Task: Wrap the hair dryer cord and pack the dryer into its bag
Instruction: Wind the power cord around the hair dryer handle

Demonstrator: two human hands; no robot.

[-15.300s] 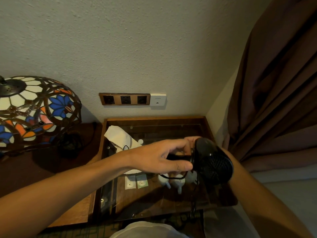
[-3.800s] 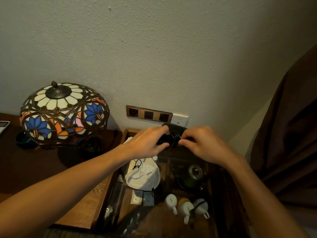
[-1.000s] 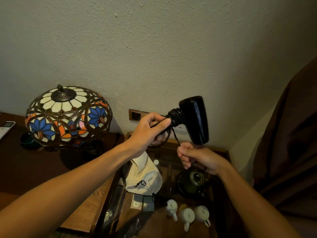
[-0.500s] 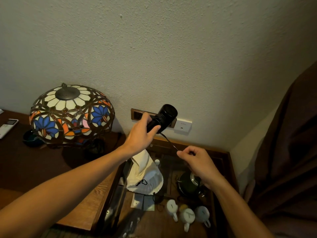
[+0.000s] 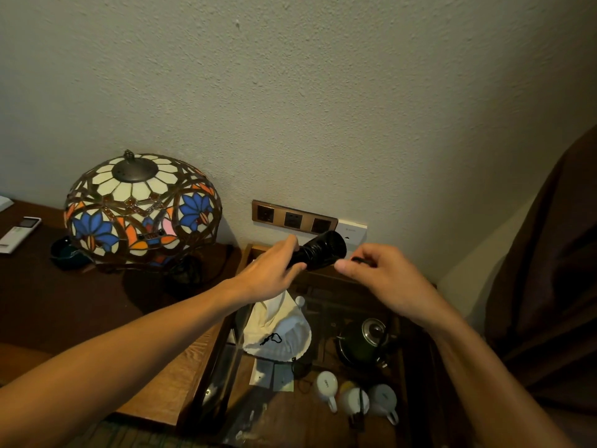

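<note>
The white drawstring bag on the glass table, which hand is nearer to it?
Left. The left hand holds the hair dryer just above the white bag; the right hand pinches the cord off to the bag's upper right.

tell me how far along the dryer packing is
Most of the cord already looks coiled round the dryer, which the left hand grips. The right hand pinches the cord's loose end, not yet tucked. The white bag lies below, the dryer not yet in it.
</note>
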